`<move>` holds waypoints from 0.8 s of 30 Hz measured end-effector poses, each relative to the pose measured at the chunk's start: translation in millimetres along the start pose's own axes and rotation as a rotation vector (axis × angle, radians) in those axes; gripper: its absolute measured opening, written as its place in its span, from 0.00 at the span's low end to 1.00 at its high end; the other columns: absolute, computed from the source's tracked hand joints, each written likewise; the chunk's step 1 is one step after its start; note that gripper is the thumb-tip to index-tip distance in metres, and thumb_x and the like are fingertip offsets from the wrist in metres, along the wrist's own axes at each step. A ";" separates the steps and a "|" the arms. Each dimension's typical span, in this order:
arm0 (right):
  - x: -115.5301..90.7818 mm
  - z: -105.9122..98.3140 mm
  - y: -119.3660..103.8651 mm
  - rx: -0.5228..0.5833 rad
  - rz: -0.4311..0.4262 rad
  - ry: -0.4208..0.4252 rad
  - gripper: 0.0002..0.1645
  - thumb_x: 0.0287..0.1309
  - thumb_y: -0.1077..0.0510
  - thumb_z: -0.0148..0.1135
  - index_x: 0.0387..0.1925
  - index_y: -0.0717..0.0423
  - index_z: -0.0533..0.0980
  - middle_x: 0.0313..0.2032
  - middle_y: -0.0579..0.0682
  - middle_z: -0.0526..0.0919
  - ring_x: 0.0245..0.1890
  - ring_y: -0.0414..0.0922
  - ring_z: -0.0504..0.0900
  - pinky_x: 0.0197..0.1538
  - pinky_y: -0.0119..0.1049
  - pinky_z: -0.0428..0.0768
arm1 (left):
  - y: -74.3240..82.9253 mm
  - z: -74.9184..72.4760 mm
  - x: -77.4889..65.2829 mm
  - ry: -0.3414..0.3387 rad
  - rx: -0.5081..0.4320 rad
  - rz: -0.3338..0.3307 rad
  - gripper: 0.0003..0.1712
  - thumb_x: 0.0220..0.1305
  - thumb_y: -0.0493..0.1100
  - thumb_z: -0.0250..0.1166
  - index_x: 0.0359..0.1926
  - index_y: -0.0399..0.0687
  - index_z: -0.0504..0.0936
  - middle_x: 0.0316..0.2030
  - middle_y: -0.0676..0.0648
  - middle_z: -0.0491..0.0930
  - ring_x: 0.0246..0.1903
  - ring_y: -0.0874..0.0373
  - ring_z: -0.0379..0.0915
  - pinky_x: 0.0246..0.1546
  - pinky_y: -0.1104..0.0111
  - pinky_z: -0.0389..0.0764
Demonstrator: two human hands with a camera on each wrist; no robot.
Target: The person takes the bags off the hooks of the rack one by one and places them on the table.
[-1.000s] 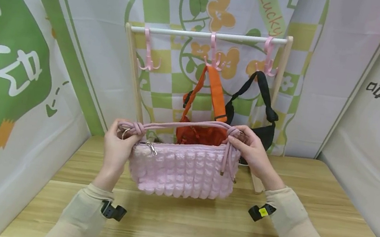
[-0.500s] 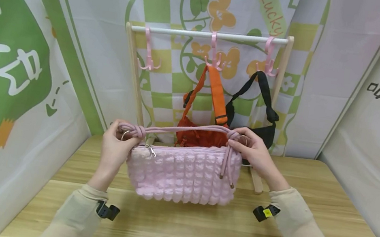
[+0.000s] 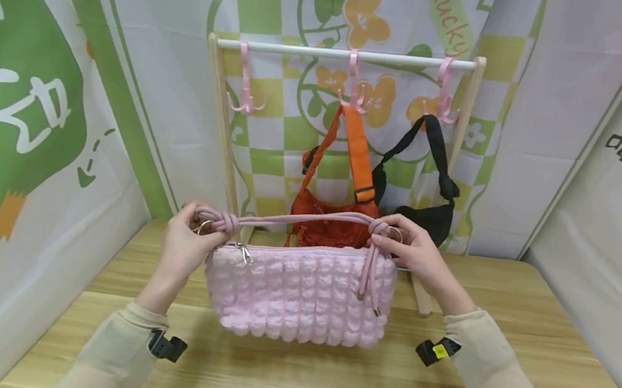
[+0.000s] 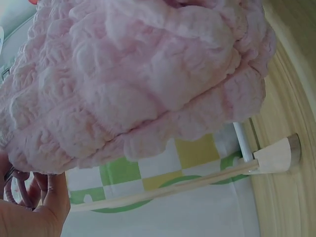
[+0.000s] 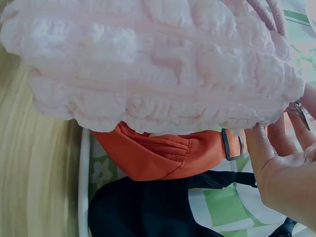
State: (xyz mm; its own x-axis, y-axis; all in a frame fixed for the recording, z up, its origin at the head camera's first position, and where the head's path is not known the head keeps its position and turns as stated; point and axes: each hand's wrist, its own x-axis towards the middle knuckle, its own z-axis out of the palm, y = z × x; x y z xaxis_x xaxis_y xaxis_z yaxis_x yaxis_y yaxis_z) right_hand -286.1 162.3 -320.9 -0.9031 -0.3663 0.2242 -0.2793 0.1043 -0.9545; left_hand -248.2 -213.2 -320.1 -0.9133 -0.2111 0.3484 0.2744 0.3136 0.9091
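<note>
A pink puffy handbag hangs between both hands, its zip running along the top. My left hand pinches the knotted strap end by a metal ring at the bag's left corner. At the other corner my right hand grips the strap's right knot, beside two dangling cord ends. Between the knots the strap arches above the zip. The left wrist view has the bag's puckered side filling its top, with some of the left fingers hidden behind the bag. In the right wrist view, right fingers touch the bag's corner.
Behind the bag stands a rack with a white rail and wooden legs. Pink hooks hang from it; the left hook bears nothing. An orange-red bag hangs from the middle hook, a black bag from the right. Below is a wooden table.
The pink handbag has sunk slightly lower and nearer, with both hands still holding its strap ends. More of the orange-red bag shows behind it. The head view has shifted a little.
</note>
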 end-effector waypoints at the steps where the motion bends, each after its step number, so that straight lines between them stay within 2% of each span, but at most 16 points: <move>1: -0.3 0.5 0.7 0.000 0.013 -0.002 0.15 0.59 0.55 0.64 0.48 0.50 0.74 0.43 0.48 0.80 0.40 0.36 0.80 0.35 0.30 0.82 | -1.1 -1.0 0.1 -0.007 0.003 -0.003 0.19 0.48 0.30 0.70 0.42 0.36 0.74 0.35 0.54 0.76 0.39 0.63 0.72 0.45 0.81 0.78; 9: 1.7 4.9 5.4 0.023 0.098 -0.011 0.15 0.58 0.53 0.65 0.46 0.49 0.74 0.43 0.47 0.80 0.39 0.36 0.81 0.35 0.31 0.81 | -5.0 -8.2 0.5 -0.080 0.048 -0.040 0.20 0.49 0.32 0.71 0.43 0.37 0.74 0.36 0.53 0.76 0.40 0.63 0.72 0.45 0.81 0.77; 15: 3.7 10.9 13.4 0.021 0.157 -0.023 0.15 0.57 0.54 0.65 0.45 0.51 0.73 0.40 0.43 0.81 0.36 0.36 0.79 0.32 0.31 0.79 | -8.5 -13.6 -2.7 -0.096 0.065 -0.074 0.19 0.50 0.32 0.70 0.43 0.37 0.74 0.34 0.55 0.76 0.36 0.65 0.71 0.37 0.80 0.78; 24: 1.9 16.8 13.0 0.035 0.177 -0.051 0.16 0.58 0.54 0.65 0.45 0.52 0.72 0.44 0.46 0.78 0.36 0.37 0.78 0.35 0.35 0.81 | -13.8 -20.0 -3.8 -0.125 0.094 -0.086 0.20 0.48 0.33 0.71 0.43 0.39 0.75 0.35 0.53 0.76 0.34 0.65 0.72 0.32 0.77 0.79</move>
State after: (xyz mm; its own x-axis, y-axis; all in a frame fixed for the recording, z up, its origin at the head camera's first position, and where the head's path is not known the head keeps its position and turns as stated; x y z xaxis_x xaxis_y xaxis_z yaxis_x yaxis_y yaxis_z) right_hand -285.9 147.4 -336.1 -0.9190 -0.3919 0.0425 -0.1051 0.1398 -0.9846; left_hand -242.5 -235.3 -329.5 -0.9641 -0.1255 0.2341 0.1699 0.3861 0.9067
